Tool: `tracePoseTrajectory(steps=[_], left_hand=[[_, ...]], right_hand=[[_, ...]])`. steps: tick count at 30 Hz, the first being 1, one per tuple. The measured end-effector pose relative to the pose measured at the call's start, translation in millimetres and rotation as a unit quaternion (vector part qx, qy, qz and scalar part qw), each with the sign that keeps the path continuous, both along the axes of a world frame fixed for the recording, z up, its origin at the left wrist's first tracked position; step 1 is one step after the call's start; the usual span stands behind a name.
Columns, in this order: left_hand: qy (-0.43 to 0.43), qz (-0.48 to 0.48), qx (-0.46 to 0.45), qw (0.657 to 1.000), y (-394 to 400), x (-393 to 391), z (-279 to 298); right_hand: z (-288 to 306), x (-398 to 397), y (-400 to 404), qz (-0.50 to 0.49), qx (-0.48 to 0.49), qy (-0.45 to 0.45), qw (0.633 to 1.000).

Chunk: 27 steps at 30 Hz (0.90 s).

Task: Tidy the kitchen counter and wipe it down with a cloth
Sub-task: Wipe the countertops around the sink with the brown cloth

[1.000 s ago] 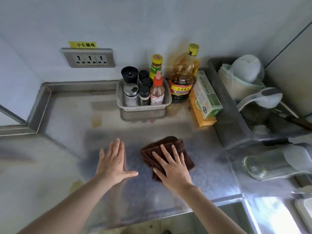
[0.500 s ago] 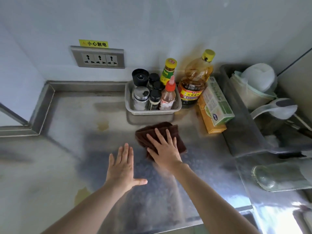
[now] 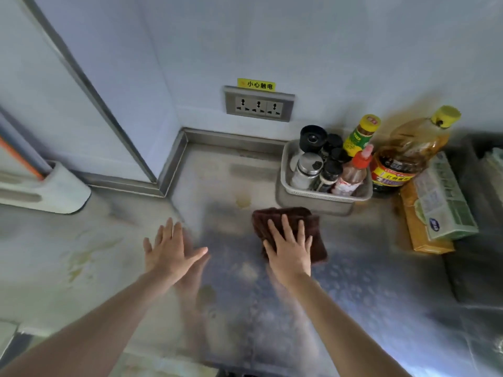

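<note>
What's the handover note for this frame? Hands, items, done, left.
Right hand: flat, palm pressing the brown cloth onto the steel counter, just in front of the condiment basket.
Left hand: open and flat on the counter, holding nothing.
Done: bottles are grouped by the back wall.
Left: yellowish stain beyond the cloth, and streaks on the left.

Counter (image 3: 223, 170) spread across lower frame, wall behind. Socket panel (image 3: 259, 107) set on wall, upper centre. Basket (image 3: 321, 197) placed at centre right against wall, jars and bottles held upright inside. Oil bottle (image 3: 408, 156) stood right of basket; boxes (image 3: 438, 202) stacked further right. Cloth (image 3: 315, 232) laid flat just below basket, right hand (image 3: 290, 251) pressed on top. Left hand (image 3: 170, 248) spread left of cloth, apart.
</note>
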<state>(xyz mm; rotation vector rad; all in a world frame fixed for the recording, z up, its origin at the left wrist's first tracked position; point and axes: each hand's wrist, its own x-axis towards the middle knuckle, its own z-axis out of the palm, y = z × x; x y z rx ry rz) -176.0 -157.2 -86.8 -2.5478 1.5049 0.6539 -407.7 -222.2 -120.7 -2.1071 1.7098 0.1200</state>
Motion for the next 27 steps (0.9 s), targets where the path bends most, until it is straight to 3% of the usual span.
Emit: tracePoseTrajectory(steps=[2, 5, 8, 11, 13, 17, 20, 22, 25, 27], left_hand=[[0.003, 0.027, 0.018, 0.999, 5.8, 15.2, -0.5], [-0.005, 0.030, 0.050, 0.998, 7.6, 27.2, 0.2], [-0.030, -0.030, 0.091, 0.995, 3.2, 35.3, 0.7], [-0.036, -0.058, 0.134, 0.989, 0.1, 38.2, -0.2], [-0.027, -0.052, 0.152, 0.987, -1.2, 39.5, -1.9], [-0.044, -0.062, 0.163, 0.984, -6.0, 38.8, -0.3], [-0.045, -0.061, 0.172, 0.982, -7.7, 38.3, 0.1], [-0.039, -0.057, 0.165, 0.984, -6.8, 39.0, -1.3], [-0.031, -0.051, 0.161, 0.985, -6.1, 40.5, -3.9], [-0.028, -0.048, 0.160, 0.986, -6.3, 41.5, -5.3]], right_hand=[[-0.6, 20.2, 14.5, 0.166, 0.003, 0.017, 0.986], [-3.2, 12.9, 5.0, 0.227, -0.005, 0.054, 0.972], [-2.6, 5.7, -20.7, 0.167, -0.021, 0.041, 0.985], [-3.9, 34.9, -39.1, 0.007, -0.009, 0.002, 1.000], [-3.3, 62.8, -37.8, 0.007, -0.009, -0.010, 1.000], [-10.6, 84.9, -28.2, 0.240, -0.029, -0.014, 0.970], [-8.0, 75.4, -57.6, 0.299, -0.036, 0.009, 0.954], [-6.4, 74.6, -86.1, 0.229, -0.041, 0.026, 0.972], [-6.4, 98.0, -117.2, 0.041, -0.022, 0.008, 0.999], [-6.6, 121.2, -116.2, -0.005, -0.015, 0.008, 1.000]])
